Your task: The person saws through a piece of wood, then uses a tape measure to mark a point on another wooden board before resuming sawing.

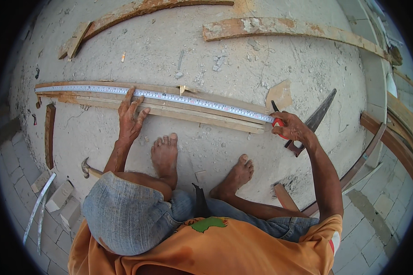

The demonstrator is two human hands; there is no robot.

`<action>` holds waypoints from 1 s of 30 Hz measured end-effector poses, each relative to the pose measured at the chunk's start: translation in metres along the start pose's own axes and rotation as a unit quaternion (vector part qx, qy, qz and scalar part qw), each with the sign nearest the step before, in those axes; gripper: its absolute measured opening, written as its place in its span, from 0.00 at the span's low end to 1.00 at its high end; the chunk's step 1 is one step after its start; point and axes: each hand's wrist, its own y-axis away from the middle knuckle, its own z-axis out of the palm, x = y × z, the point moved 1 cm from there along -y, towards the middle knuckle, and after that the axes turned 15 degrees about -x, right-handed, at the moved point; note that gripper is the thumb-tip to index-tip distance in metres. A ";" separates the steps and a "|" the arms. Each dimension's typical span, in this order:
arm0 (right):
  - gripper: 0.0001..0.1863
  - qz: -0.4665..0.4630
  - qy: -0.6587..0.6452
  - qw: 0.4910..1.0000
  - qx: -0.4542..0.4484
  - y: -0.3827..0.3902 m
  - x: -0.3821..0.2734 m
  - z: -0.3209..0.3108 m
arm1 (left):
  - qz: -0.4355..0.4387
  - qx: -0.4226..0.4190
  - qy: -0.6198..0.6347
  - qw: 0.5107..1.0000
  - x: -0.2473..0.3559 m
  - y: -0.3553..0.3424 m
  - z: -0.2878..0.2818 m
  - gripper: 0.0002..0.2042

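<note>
"Where's the tape measure (211, 104), and what have you got hold of?"

"Its blade (105, 89) runs along the wooden strips (206, 117) on the concrete floor (142, 59). My right hand (294, 127) curls round the red case (278, 123); my left hand (130, 120) rests its spread fingers across blade and wooden strips."

"How will it handle?"

"Light, I'd judge; the blade smooth, springy, apt to kink. I'd grip the case and press the blade flat."

Soft, even light, faint shadows on pale floor (147, 46); measuring tape (192, 101) fairly sharp, straight edges bowed rimward, corners black.
</note>
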 end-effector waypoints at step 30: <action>0.31 0.013 0.077 0.997 -0.002 0.001 -0.007 -0.002 | 0.011 0.004 0.008 1.000 -0.006 0.001 0.005 0.21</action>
